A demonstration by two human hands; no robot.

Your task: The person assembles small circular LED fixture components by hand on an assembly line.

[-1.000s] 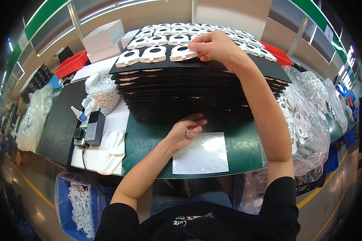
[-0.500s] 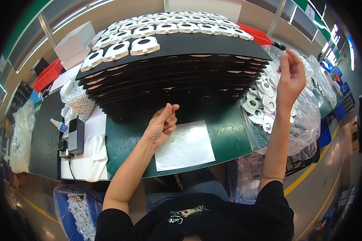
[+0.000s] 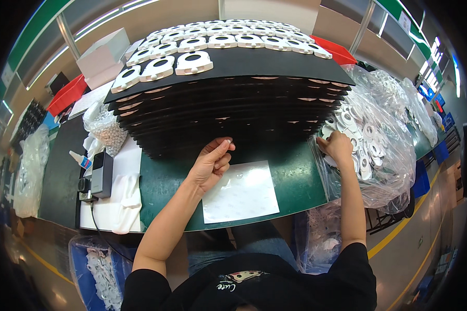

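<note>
My left hand (image 3: 213, 165) hovers above the bench, just in front of the dark stack. Its thumb and index finger are pinched together; whatever small thing may sit between them is too small to name. At the near left edge of a pile of flat white ring-shaped parts (image 3: 365, 165), my right hand (image 3: 339, 148) reaches down with curled fingers, and I cannot make out what they grip. Rows of white parts with round holes (image 3: 194, 62) lie on the top black sheet (image 3: 238, 58) of a tall stack. A glossy white sheet (image 3: 239, 194) lies below my left hand.
A clear plastic bag (image 3: 394, 179) spreads around the loose parts. To the left are a bag of small beads (image 3: 106, 127), a glue bottle (image 3: 80, 159), a grey box-shaped device (image 3: 101, 174) and a white cloth (image 3: 126, 203). Red bins (image 3: 67, 96) stand farther back.
My right hand has come down from its raised place at the right to the pile of white parts. The left hand keeps its pinch almost in place. The whole view has shifted slightly.
</note>
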